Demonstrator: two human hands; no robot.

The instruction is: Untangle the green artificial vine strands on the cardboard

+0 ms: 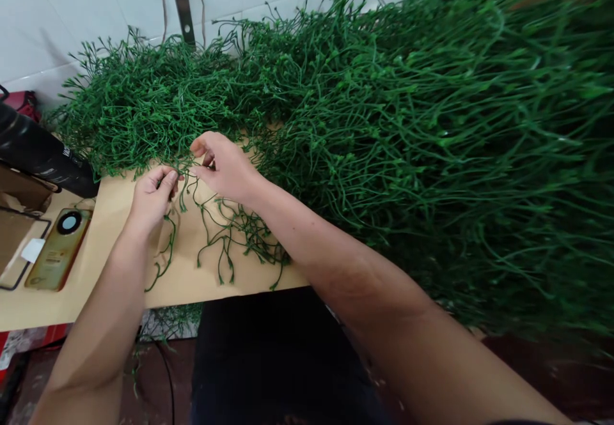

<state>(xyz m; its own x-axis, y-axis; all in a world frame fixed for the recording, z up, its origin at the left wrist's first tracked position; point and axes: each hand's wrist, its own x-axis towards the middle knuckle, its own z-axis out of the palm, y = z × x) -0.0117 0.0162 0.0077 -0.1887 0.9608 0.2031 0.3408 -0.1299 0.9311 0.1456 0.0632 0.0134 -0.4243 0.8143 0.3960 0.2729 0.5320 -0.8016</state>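
Note:
My left hand [156, 192] is closed in a pinch around a thin green stem, over the near side of the table. A curved green strand [169, 246] hangs below that hand. Just to the right is my right hand [225, 166], its fingers curled and the thumb bent in at the same green stem; part of the grip is hidden. Under my right forearm lies a small loose group of green stems [249, 233] with little tufted ends. Beyond both hands, a thick heap of similar plastic-looking green stems [144, 92] runs along the wall.
A much larger pile of green stems [455, 144] fills the right side. On the left of the tan tabletop [119, 220] are a phone [60, 249], a black bottle [43, 150] and a cardboard box [16, 239]. A metal post [181, 3] stands against the tiled wall.

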